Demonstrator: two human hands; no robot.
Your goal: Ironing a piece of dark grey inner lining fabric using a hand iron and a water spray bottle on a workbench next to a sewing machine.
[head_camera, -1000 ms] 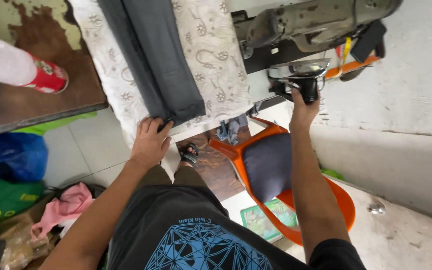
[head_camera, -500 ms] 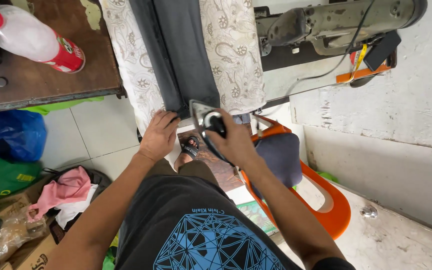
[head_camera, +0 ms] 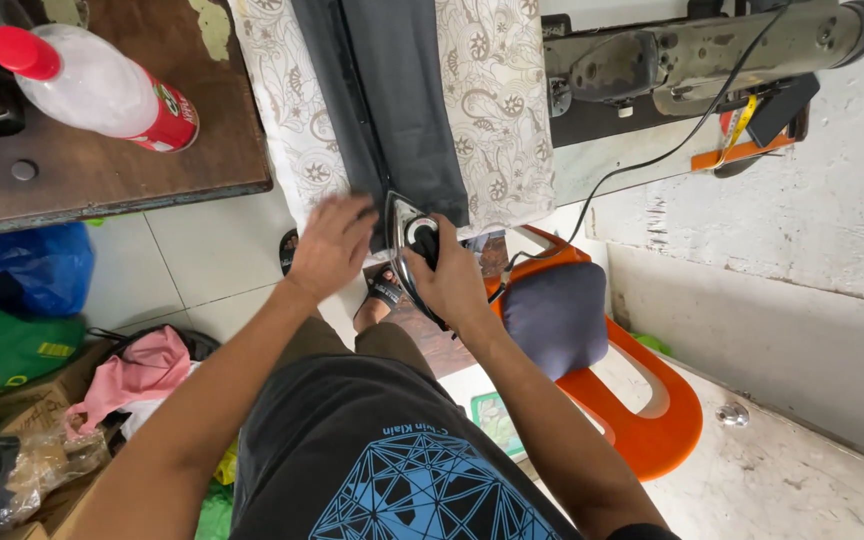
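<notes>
Grey trouser cloth (head_camera: 397,110) lies in a long strip down the middle of the patterned ironing board (head_camera: 497,100), and the iron (head_camera: 414,250) now sits at the board's near edge, its tip on the end of that cloth. A second ago the right hand (head_camera: 449,280) was away at the sewing machine (head_camera: 692,50) by the board's right edge, reaching for the iron there; now it is wrapped tight around the black handle, cord (head_camera: 642,160) trailing back towards the machine. The left hand (head_camera: 332,245) has slid from the board's near edge up onto the cloth beside the iron, fingers spread flat, pinning the fabric. To me this looks like the fetching is over and pressing of the near end is starting. An orange stool (head_camera: 642,400) with a dark cushion stands below the right arm, and a red-capped bottle (head_camera: 92,80) lies on the wooden table (head_camera: 152,160) left of the board.
</notes>
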